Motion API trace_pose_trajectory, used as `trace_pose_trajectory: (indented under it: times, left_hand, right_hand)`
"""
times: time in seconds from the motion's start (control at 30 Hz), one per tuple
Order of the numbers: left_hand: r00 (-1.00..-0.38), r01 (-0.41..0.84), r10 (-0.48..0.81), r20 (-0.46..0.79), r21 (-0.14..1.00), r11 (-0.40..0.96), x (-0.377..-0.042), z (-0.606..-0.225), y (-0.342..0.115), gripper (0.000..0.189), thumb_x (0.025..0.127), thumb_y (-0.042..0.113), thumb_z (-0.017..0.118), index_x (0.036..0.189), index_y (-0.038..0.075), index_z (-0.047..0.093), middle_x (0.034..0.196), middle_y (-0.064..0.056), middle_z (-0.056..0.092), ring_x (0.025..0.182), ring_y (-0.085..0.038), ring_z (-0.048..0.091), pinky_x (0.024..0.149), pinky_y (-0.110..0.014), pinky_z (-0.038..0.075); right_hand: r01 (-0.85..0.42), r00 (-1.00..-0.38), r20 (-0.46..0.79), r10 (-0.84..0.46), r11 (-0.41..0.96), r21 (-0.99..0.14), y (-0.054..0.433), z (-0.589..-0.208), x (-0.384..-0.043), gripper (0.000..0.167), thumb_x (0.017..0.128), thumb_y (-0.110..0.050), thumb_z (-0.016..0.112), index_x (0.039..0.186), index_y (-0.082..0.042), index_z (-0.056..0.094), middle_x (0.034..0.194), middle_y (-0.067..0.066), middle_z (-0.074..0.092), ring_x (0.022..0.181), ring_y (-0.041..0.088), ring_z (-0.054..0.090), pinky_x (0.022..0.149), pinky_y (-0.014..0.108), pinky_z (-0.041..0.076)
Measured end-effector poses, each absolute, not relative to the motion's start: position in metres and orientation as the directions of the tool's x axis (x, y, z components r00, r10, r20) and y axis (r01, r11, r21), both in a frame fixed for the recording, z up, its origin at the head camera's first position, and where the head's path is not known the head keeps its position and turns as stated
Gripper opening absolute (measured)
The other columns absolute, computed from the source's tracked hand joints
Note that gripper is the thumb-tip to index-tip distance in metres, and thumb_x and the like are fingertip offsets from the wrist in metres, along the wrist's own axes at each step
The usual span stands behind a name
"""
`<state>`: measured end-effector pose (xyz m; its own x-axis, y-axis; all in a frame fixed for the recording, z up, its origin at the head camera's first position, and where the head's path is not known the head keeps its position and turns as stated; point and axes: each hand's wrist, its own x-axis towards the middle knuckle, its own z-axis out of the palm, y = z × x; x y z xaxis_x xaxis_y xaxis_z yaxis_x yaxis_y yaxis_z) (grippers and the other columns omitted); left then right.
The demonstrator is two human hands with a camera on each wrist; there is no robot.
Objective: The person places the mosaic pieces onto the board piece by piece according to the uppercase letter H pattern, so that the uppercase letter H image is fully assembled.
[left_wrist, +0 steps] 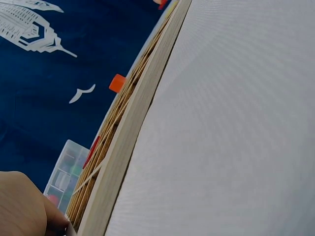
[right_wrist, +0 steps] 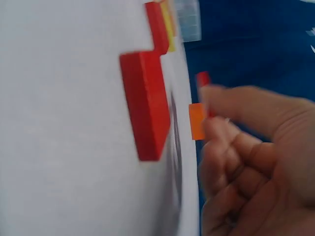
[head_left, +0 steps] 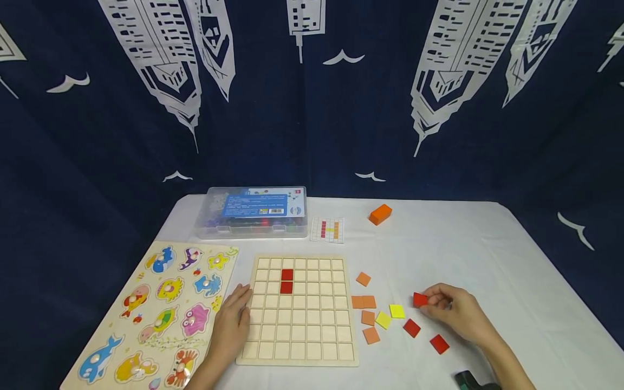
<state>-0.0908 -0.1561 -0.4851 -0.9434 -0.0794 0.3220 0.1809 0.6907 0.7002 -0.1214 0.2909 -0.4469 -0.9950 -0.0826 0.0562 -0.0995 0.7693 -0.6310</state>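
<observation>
A wooden grid board (head_left: 302, 355) lies flat on the table, with two red square tiles (head_left: 287, 281) set one above the other in its upper part. My left hand (head_left: 230, 324) rests against the board's left edge, its fingers extended; in the left wrist view only part of this hand (left_wrist: 22, 206) shows beside the rim. To the right of the board, my right hand (head_left: 455, 311) pinches a red square tile (head_left: 420, 300) between thumb and fingertips, above the table. Two more red tiles (head_left: 440, 344) lie below it, near two yellow tiles (head_left: 397, 311) and several orange tiles (head_left: 368, 318).
A puzzle board with sea animals (head_left: 195, 319) lies left. Behind the grid board are a clear plastic box (head_left: 258, 230), a small pattern card (head_left: 327, 230) and an orange block (head_left: 380, 214). A dark object (head_left: 470, 381) shows by the right forearm.
</observation>
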Motion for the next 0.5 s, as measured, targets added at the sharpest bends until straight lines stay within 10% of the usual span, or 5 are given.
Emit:
trace_pose_trajectory:
  times: [0.5]
  left_hand:
    - [-0.94, 0.19, -0.083, 0.331, 0.71, 0.678, -0.09, -0.485, -0.156, 0.037, 0.085, -0.013, 0.055, 0.122, -0.012, 0.061, 0.134, -0.023, 0.058, 0.133, -0.044, 0.047, 0.111, -0.059, 0.034]
  right_hand:
    - [-0.214, -0.967, 0.064, -0.248, 0.645, -0.734, 0.163, -0.404, -0.143, 0.018, 0.077, -0.01, 0.08, 0.091, -0.008, 0.069, 0.075, -0.003, 0.062, 0.069, 0.011, 0.055, 0.058, 0.019, 0.046]
